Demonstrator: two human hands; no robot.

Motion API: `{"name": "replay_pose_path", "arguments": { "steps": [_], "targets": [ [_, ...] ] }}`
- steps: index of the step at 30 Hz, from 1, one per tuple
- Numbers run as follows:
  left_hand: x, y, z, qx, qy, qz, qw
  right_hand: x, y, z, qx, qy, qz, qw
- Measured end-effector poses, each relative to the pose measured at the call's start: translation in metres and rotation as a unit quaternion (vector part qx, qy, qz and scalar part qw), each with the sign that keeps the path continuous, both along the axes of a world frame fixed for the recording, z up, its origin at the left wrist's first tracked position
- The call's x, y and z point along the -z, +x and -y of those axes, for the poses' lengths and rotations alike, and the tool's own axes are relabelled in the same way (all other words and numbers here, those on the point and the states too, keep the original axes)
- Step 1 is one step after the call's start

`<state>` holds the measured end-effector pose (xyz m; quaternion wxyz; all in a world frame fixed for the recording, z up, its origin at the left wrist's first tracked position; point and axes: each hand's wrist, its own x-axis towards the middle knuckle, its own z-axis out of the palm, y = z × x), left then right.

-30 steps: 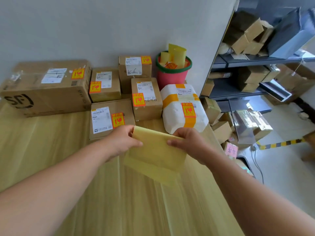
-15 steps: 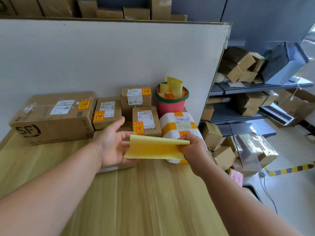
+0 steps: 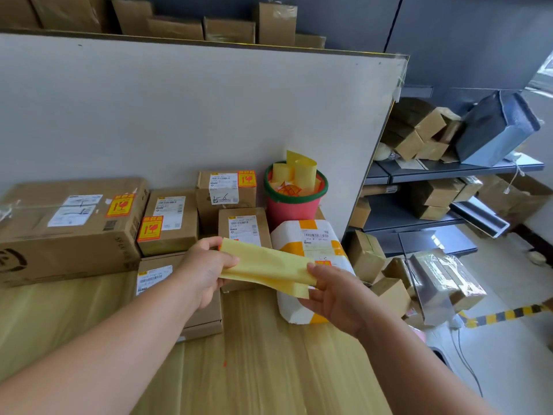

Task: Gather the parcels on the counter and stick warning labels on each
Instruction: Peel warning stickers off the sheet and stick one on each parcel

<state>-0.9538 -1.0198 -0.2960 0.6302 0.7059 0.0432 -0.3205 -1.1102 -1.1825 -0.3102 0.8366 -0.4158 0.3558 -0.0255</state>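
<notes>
Left hand (image 3: 206, 272) and right hand (image 3: 336, 298) pinch a yellow sheet (image 3: 266, 265), arms outstretched.

I see a pale wood-grain worktop (image 3: 269, 369), matt brown cardboard boxes (image 3: 179, 235), a smooth red plastic bucket (image 3: 293, 211) beside them, and a slightly glossy yellow paper sheet (image 3: 263, 265).
</notes>
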Motion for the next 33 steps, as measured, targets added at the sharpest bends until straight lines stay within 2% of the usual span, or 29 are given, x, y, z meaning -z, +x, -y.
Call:
{"name": "replay_pose_path", "arguments": {
  "steps": [5, 7, 9, 11, 14, 17, 19, 22, 27, 31, 33],
  "targets": [
    [0.007, 0.015, 0.018, 0.046, 0.02, 0.092, 0.994, 0.001, 0.03, 0.019, 0.059, -0.148, -0.071, 0.985],
    [0.003, 0.023, 0.029, 0.068, 0.03, 0.141, 0.987, -0.01, 0.045, 0.038, 0.097, -0.237, -0.083, 0.963],
    [-0.003, 0.033, 0.038, 0.095, 0.078, 0.231, 0.965, -0.027, 0.06, 0.059, 0.133, -0.339, -0.083, 0.928],
    [-0.011, 0.044, 0.042, 0.142, 0.177, 0.37, 0.901, -0.049, 0.074, 0.08, 0.161, -0.464, -0.089, 0.866],
    [-0.02, 0.058, 0.042, 0.2, 0.284, 0.541, 0.766, -0.078, 0.094, 0.105, 0.153, -0.647, -0.11, 0.739],
    [-0.018, 0.071, 0.041, 0.242, 0.342, 0.616, 0.667, -0.091, 0.12, 0.118, 0.106, -0.739, -0.12, 0.654],
    [-0.013, 0.078, 0.038, 0.258, 0.36, 0.636, 0.631, -0.089, 0.139, 0.123, 0.073, -0.779, -0.129, 0.609],
    [-0.004, 0.082, 0.032, 0.268, 0.377, 0.639, 0.615, -0.082, 0.167, 0.127, 0.003, -0.814, -0.14, 0.564],
    [0.013, 0.093, 0.023, 0.284, 0.385, 0.613, 0.63, -0.056, 0.207, 0.134, -0.126, -0.815, -0.186, 0.534],
    [0.021, 0.097, 0.015, 0.282, 0.391, 0.597, 0.641, -0.032, 0.224, 0.139, -0.156, -0.778, -0.213, 0.57],
    [0.027, 0.098, 0.014, 0.285, 0.388, 0.591, 0.647, -0.021, 0.228, 0.137, -0.167, -0.773, -0.225, 0.569]
  ]
}}
